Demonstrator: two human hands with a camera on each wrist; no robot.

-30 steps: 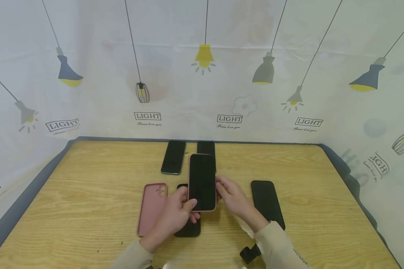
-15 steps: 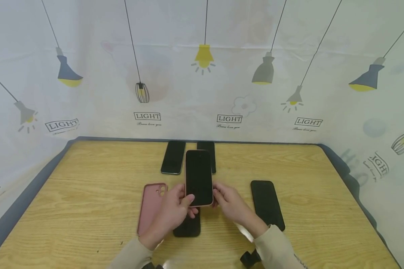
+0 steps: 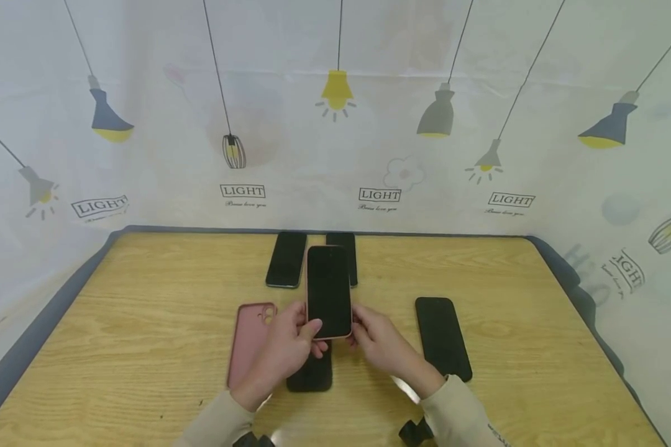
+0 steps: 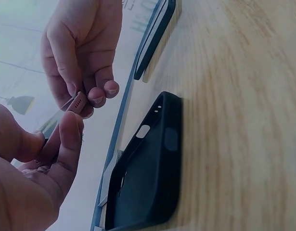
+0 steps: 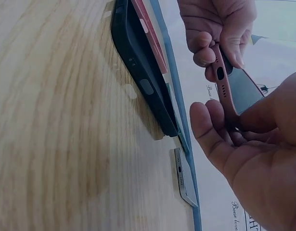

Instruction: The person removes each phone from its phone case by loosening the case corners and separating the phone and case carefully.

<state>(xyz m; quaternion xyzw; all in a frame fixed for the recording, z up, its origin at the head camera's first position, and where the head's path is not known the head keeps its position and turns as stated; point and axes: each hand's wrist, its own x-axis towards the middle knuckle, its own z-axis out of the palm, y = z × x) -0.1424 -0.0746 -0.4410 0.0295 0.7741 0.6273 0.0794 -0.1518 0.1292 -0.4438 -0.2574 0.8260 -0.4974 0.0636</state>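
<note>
Upright above the table, a dark-screened phone in a pink case (image 3: pixel 328 292) is held between both hands. My left hand (image 3: pixel 287 344) grips its lower left corner, thumb over the front. My right hand (image 3: pixel 384 340) pinches the lower right edge with thumb and fingers. In the right wrist view, the port and speaker holes show along the phone's pink bottom edge (image 5: pixel 223 83). Below the hands lies a black phone case (image 4: pixel 150 178), hollow side up, partly covered in the head view. Beside the left forearm is a pink phone case (image 3: pixel 250 338) with a camera cutout.
Two dark phones lie at the back: a left one (image 3: pixel 286 259) and a right one (image 3: pixel 352 267), partly hidden. Another black phone-shaped item (image 3: pixel 443 338) lies on the right of the wooden table (image 3: pixel 537 372). A printed cloth (image 3: pixel 291 149) hangs behind the table.
The phone in the pink case has shifted slightly up and left in both hands. The grip looks the same, and the things on the table have stayed in place.
</note>
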